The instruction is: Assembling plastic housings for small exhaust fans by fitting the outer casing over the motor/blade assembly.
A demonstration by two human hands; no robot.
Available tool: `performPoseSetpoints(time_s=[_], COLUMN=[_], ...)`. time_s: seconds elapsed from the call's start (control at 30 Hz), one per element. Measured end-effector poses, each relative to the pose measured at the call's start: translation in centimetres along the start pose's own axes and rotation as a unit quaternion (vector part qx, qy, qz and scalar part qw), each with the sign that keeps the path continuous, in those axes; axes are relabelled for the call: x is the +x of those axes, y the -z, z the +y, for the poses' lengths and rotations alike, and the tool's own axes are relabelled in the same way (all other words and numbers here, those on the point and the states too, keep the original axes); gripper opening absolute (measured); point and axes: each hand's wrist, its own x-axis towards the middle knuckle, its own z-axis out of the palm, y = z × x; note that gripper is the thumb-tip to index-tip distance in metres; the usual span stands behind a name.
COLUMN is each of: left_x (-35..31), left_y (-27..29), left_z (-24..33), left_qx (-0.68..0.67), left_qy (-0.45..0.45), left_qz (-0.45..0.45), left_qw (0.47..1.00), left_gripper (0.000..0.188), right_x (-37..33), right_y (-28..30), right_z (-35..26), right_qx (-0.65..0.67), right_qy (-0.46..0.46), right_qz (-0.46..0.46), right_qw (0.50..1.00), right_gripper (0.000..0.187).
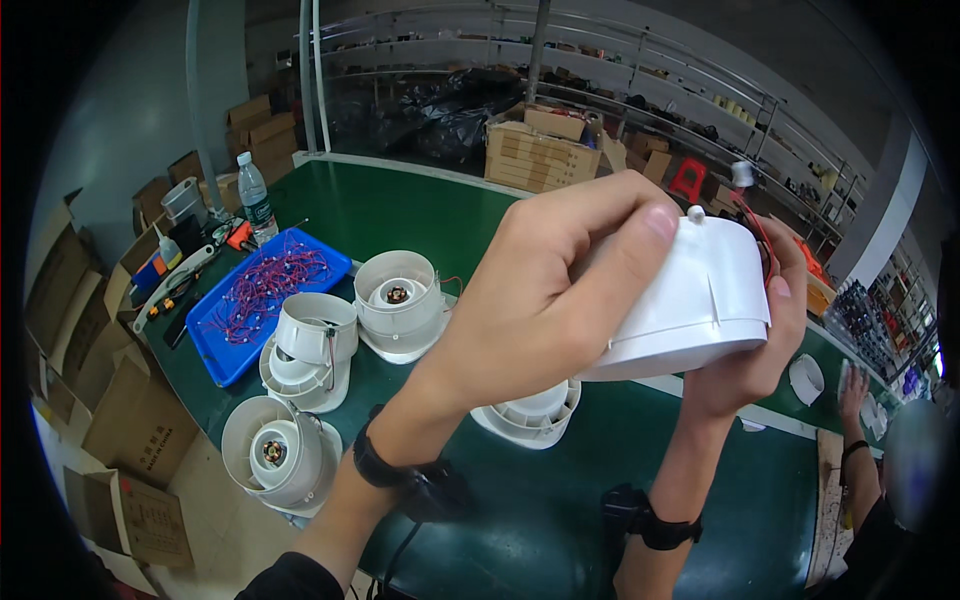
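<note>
A white round plastic fan housing (pixel 690 290) is raised above the green table, gripped between my two hands. My left hand (pixel 545 290) wraps its left side, with the thumb pressed along the top near a small white peg. On the other side my right hand (pixel 742 382) supports it from below, its fingers curled up round the edge. A thin red wire (pixel 762 235) runs by the right fingers, with a small white piece (pixel 742 174) above it. Below my hands another white housing (pixel 535 412) sits on the table, partly hidden.
Several white housings (pixel 398 295) with motor parts stand at the left, beside a blue tray (pixel 225 372) of red and purple wires (pixel 270 285). Behind are a water bottle (pixel 256 200) and a cardboard box (pixel 540 155). At right, a co-worker's hand (pixel 854 390) is near a white ring (pixel 806 380).
</note>
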Motion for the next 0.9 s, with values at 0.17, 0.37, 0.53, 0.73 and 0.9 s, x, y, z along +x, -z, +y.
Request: performPoseSetpoints(time_s=[0.17, 0.37, 0.53, 0.73, 0.9], left_x=[-0.3, -0.2, -0.4, -0.5, 0.0], left_y=[-1.2, -1.2, -0.9, -0.8, -1.4], left_z=[-0.1, 1.1, 0.8, 1.0, 0.4], left_qx=[0.030, -0.011, -0.039, -0.002, -0.019], left_qy=[-0.080, 0.021, 0.019, 0.027, 0.007], left_qz=[0.020, 0.023, -0.008, 0.000, 0.002], left_qw=[0.996, 0.999, 0.999, 1.000, 1.000], left_gripper=[0.029, 0.024, 0.025, 0.034, 0.037], right_x=[0.1, 0.3, 0.2, 0.0, 0.4], right_y=[0.0, -0.3, -0.3, -0.6, 0.0], right_z=[0.4, 0.0, 0.0, 0.4, 0.1], right_qx=[0.026, 0.007, -0.021, 0.002, -0.014], right_qy=[0.016, 0.035, 0.065, 0.048, 0.043], right_qz=[0.003, 0.049, 0.065, 0.071, 0.074], right_qw=[1.000, 0.998, 0.996, 0.996, 0.996], right_gripper=[0.054, 0.051, 0.050, 0.051, 0.051])
